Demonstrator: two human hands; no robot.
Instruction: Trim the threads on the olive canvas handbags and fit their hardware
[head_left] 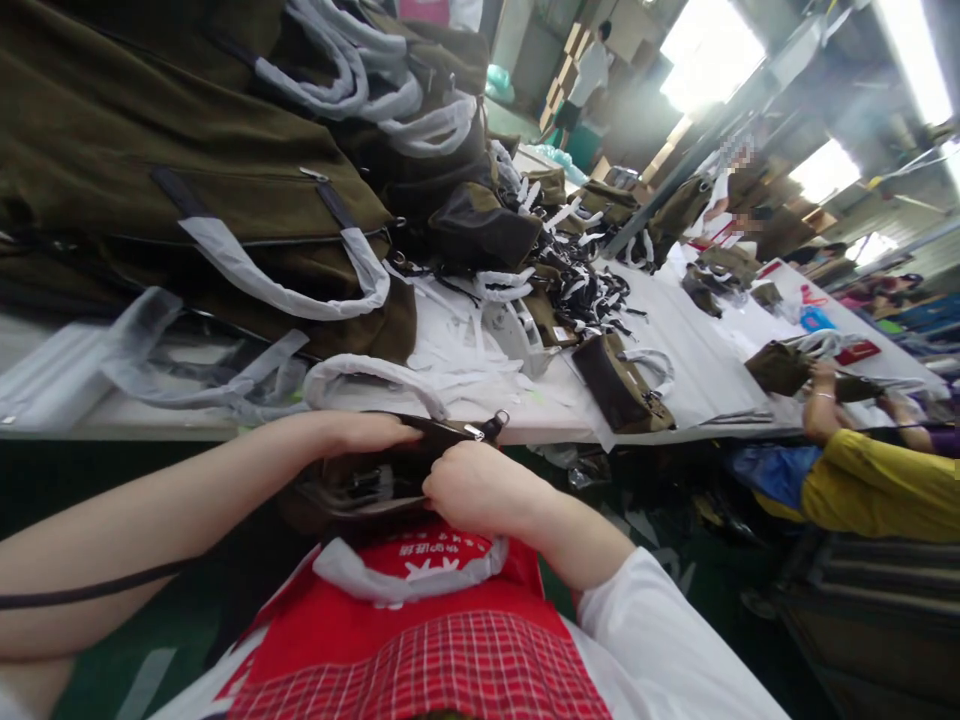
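A dark handbag (352,505) sits against my red apron at the table's front edge, its zipped mouth spread apart. One handle (382,375), wrapped in white film, arches over the far side, and another wrapped handle (405,582) hangs over the apron. My left hand (371,432) reaches into the bag's mouth from the left, its fingers mostly hidden inside. Closed, with curled fingers, my right hand (476,488) grips the bag's near right rim. Close to it are a metal zipper pull (473,432) and a ring on a dark tab (496,424).
Large olive bags (300,190) are piled at the left on the white table (675,375). Clear plastic wrapping (187,365) and white strips (457,345) lie before them. A small bag (619,385) stands rightward. A co-worker in yellow (877,485) handles another bag at right.
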